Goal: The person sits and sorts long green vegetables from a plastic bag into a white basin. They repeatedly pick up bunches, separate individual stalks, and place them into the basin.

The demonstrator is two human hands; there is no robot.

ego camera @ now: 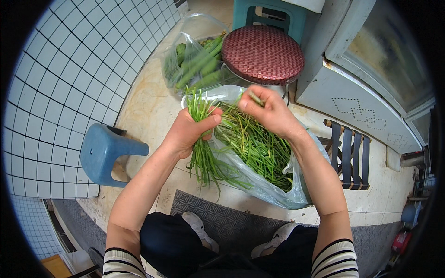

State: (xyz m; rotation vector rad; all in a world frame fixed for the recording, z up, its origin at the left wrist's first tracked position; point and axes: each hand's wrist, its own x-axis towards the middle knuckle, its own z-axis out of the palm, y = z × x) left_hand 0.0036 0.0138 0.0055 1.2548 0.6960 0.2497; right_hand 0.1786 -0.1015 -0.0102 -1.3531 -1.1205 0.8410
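Note:
My left hand (184, 133) grips a bunch of green chives (205, 161) around its middle, the long leaves hanging down towards the floor. Pinched in the curled fingers of my right hand (273, 113) is a short piece of pale stem (256, 98). This hand hovers over the upper part of an open plastic bag (240, 175) on the floor. Inside the bag lies a large heap of chives (255, 146), some of them yellowed or brownish. The lower leaves of the held bunch overlap the bag's left edge.
Behind the bag stand a round red-cushioned stool (263, 54) and a clear bag of long green vegetables (201, 66). A blue plastic stool (104, 156) is at left by the tiled wall (66, 104). A strapped folding stool (347, 156) and a white cabinet (361, 107) are at right. My feet rest on a grey mat (233, 226).

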